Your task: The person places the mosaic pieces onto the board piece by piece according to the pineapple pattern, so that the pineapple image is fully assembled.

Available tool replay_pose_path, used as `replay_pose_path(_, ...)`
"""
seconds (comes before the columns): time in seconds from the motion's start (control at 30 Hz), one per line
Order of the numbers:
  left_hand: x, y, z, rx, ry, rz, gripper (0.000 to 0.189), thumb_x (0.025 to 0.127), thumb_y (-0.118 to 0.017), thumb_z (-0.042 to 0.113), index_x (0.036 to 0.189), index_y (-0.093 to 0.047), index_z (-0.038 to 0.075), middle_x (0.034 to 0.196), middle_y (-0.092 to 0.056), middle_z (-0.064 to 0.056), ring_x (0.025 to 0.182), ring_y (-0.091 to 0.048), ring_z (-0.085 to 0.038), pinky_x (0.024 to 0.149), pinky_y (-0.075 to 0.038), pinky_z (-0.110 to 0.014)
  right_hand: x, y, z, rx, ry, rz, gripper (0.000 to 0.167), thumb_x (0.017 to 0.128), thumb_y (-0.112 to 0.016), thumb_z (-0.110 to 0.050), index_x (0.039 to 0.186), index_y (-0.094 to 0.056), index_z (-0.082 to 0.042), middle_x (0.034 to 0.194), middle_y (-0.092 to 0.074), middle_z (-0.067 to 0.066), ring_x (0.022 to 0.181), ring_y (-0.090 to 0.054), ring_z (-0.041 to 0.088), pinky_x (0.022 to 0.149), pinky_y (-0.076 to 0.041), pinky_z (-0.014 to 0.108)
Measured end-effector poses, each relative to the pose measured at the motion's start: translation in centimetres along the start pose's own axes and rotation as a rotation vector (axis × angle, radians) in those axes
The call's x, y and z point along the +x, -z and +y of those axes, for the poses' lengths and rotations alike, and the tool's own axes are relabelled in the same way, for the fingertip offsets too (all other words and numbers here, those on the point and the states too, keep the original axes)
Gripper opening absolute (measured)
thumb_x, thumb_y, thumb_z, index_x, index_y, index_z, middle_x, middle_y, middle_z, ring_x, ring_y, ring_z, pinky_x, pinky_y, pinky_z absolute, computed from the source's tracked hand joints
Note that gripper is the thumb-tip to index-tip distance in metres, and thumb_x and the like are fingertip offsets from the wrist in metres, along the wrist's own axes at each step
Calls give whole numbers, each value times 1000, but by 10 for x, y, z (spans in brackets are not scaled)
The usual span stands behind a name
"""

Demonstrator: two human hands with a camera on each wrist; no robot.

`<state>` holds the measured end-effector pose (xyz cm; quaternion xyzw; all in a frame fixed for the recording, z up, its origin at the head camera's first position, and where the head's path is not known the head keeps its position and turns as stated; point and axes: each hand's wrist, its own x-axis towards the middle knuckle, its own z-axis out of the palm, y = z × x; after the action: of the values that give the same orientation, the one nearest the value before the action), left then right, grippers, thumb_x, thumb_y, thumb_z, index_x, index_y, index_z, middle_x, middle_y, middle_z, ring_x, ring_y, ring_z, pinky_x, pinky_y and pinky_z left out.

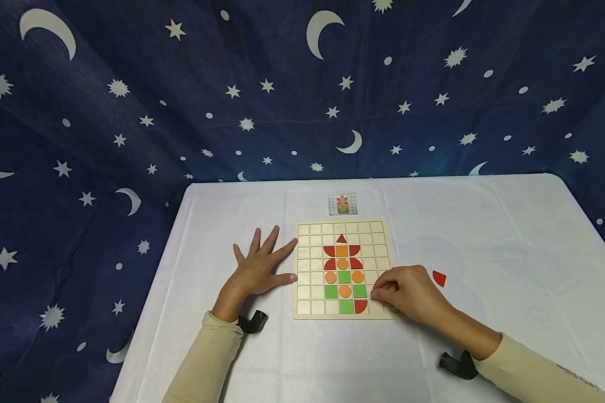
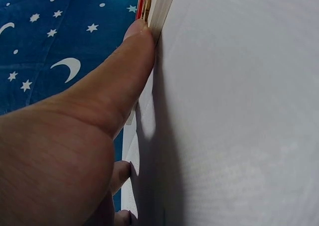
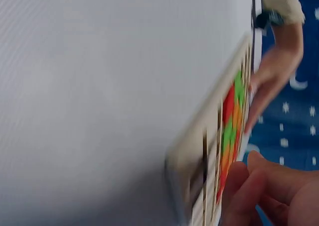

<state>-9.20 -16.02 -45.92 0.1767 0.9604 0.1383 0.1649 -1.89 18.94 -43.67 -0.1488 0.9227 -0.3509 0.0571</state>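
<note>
A square wooden grid board (image 1: 307, 307) lies on the white table, with a figure of red, orange and green pieces on it. A red triangle (image 1: 341, 239) tops the figure, and a red quarter-circle (image 1: 360, 306) sits beside a green square (image 1: 347, 306) in the bottom row. My left hand (image 1: 257, 270) is spread flat, thumb and index finger touching the board's left edge. Over the board's right side is my right hand (image 1: 405, 292), its fingers loosely bent; no piece shows between them. Another red quarter-circle (image 1: 439, 278) lies on the table beyond that hand.
Behind the board lies a small pattern card (image 1: 343, 204) with a similar coloured figure on a grid. A dark blue cloth (image 1: 282, 145) with moons and stars hangs past the table's far edge. Black straps (image 1: 254, 323) are at both wrists.
</note>
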Motion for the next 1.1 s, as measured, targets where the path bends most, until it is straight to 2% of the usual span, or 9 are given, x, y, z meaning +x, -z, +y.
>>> replay_pose_path(0.2,0,1,1,-2,9,-5,89,84,-67,71,160,-29,43,174,-4,-5,157,8,-46,105,3,-89,-7,39,25,-81,28,101,15,76,-90,-14,83,-80,-21,71,-67,-17,61,-54,-4,56,-47,21)
replay_pose_path(0.33,0,1,1,-4,17,-11,89,85,-68,70,160,-29,43,174,-3,-5,157,9,-46,105,3,-89,-14,58,44,-168,55,120,15,77,-90,-16,87,-81,-22,79,-69,-17,69,-57,-4,62,-49,23)
replay_pose_path(0.43,0,1,1,-8,19,-10,89,85,-68,70,160,-29,43,174,-3,-5,157,9,-46,105,3,-89,-18,67,59,-223,44,123,17,76,-90,-17,90,-82,-22,82,-71,-16,74,-62,0,66,-51,26)
replay_pose_path(0.6,0,0,0,-10,14,-5,89,84,-68,70,160,-30,42,174,-4,-5,157,8,-46,105,3,-89,-24,73,79,-283,2,103,21,76,-91,-22,95,-82,-20,87,-73,-11,79,-64,9,71,-50,32)
replay_pose_path(0.77,0,-1,0,-14,10,-1,89,84,-69,70,159,-30,42,174,-4,-5,157,8,-46,104,3,-89,-28,74,88,-282,-31,85,21,76,-91,-27,94,-82,-19,88,-73,-9,78,-59,8,69,-47,30)
replay_pose_path(1.1,0,-1,0,-8,7,4,89,84,-68,70,159,-30,43,174,-5,-5,157,7,-46,104,3,-89,-30,65,91,-262,27,126,25,71,-92,-15,86,-78,-28,82,-69,-16,72,-53,-1,65,-45,22)
